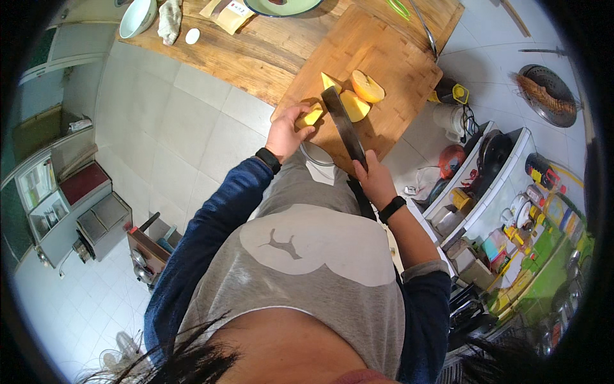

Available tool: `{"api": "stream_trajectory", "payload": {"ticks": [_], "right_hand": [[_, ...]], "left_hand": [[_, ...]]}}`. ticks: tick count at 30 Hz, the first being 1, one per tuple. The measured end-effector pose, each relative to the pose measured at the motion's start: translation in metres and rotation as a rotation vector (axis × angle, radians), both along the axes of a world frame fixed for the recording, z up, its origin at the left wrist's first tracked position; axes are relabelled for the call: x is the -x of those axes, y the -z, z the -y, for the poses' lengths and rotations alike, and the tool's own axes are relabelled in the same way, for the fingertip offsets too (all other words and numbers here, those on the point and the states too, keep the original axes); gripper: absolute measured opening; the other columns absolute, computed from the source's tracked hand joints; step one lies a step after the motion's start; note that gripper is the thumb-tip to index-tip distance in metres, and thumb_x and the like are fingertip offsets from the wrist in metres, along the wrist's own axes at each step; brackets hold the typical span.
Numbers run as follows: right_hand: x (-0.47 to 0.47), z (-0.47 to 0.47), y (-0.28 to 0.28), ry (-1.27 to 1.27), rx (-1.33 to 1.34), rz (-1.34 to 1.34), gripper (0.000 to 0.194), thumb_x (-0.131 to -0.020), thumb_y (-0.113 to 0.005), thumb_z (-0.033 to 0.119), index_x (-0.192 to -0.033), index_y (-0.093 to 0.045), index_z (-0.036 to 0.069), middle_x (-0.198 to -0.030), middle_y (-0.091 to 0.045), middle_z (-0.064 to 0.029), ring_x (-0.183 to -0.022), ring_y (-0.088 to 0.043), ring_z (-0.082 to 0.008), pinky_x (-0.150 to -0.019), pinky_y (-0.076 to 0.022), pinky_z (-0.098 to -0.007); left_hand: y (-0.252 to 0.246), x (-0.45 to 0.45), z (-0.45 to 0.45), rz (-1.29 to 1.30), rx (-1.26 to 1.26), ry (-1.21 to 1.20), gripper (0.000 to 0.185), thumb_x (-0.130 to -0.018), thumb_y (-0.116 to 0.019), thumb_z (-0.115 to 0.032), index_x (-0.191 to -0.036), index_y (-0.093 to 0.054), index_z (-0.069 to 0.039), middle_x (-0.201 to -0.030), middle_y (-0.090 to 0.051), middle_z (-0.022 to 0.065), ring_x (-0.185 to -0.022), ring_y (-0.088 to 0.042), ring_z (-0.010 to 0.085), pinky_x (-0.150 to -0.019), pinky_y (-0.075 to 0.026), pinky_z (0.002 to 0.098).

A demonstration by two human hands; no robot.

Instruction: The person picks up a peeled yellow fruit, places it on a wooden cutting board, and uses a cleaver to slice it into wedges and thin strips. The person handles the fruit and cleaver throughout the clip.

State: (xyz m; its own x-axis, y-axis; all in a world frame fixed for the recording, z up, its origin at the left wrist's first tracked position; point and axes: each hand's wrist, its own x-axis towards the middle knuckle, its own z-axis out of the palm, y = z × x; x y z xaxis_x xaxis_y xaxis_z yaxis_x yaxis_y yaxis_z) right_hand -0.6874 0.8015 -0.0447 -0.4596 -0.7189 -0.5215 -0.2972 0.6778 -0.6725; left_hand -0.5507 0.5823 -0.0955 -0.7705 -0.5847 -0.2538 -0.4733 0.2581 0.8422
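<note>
My left hand [288, 129] has its fingers and thumb around a yellow fruit wedge [311, 116] at the near left edge of the wooden cutting board [398, 53]. In my right hand [376, 177] is a cleaver [344, 126], gripped by its handle. Its dark blade slants up and left across the board, seen almost edge-on. Right of the blade lies a cut fruit chunk [355, 106], partly covered by it. A smaller wedge [331, 82] rests near the blade's tip. Beyond them is a larger apple-like piece [368, 87] with orange-yellow skin, its cut face showing.
The board lies on a wooden table [259, 57]. Farther back are a green dish [283, 8], a paper packet [228, 14], a cloth [170, 21] and a bowl [137, 18]. Metal tongs [424, 29] lie by the board's right corner. A white bucket [320, 169] stands below its near edge.
</note>
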Motion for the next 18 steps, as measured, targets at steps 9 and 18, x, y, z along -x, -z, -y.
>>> {"api": "stream_trajectory", "payload": {"ticks": [9,18], "right_hand": [[-0.004,-0.013,-0.015,0.015,-0.002,-0.005,0.027,-0.094,-0.056,0.026,-0.093,-0.041,0.003,-0.081,-0.06,-0.0272,-0.081,-0.057,-0.0483,-0.066,-0.0446,-0.0539],[-0.007,-0.026,-0.018,0.002,0.007,0.022,0.027,-0.094,-0.055,0.027,-0.093,-0.043,0.003,-0.084,-0.06,-0.0275,-0.084,-0.057,-0.0484,-0.068,-0.0453,-0.0522]], "left_hand": [[-0.001,-0.008,-0.008,-0.131,0.444,0.077,0.031,-0.073,-0.072,-0.001,-0.101,-0.066,-0.011,-0.116,-0.059,0.0108,-0.106,-0.056,0.0304,-0.089,-0.047,0.0364],[0.004,-0.019,-0.016,-0.157,0.478,0.187,0.031,-0.073,-0.069,0.002,-0.101,-0.068,-0.012,-0.114,-0.058,0.0109,-0.104,-0.055,0.03,-0.087,-0.047,0.0365]]}}
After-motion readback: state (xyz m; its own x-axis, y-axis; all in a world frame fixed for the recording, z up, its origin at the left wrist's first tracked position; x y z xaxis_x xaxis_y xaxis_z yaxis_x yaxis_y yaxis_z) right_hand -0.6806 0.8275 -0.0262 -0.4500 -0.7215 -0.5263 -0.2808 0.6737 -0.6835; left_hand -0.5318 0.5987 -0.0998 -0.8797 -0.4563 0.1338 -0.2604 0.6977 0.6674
